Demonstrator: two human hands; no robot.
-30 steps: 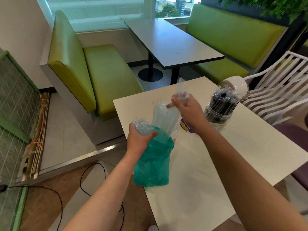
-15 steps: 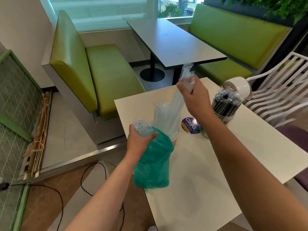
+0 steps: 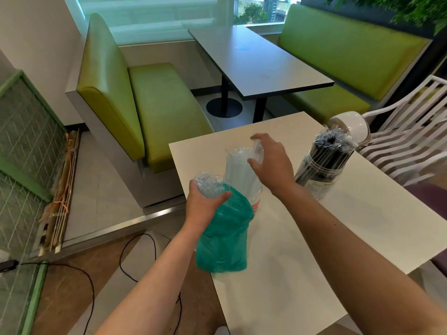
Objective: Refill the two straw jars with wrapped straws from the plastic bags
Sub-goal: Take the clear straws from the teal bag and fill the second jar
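My left hand (image 3: 204, 204) grips the neck of a green plastic bag (image 3: 225, 240) at the table's near-left edge. Clear wrapped straws (image 3: 208, 184) poke out of the bag above my fingers. Just behind it stands a clear jar (image 3: 257, 201) with an orange label, packed with clear wrapped straws (image 3: 238, 170). My right hand (image 3: 272, 165) hovers over those straws with fingers spread, and a blurred clear straw end lies against the palm. To the right stands a second jar (image 3: 321, 175) full of black wrapped straws (image 3: 332, 143).
A white jar lid (image 3: 352, 125) lies behind the black-straw jar on the white table (image 3: 338, 250). A white slatted chair (image 3: 408, 141) stands to the right. Green benches (image 3: 157, 105) and a grey table (image 3: 256, 61) are beyond. A black cable (image 3: 135, 262) runs across the floor at left.
My right hand, raised high with clear straws half a second ago, has dropped down onto the straws in the near jar and its fingers have spread. My left hand keeps its hold on the bag.
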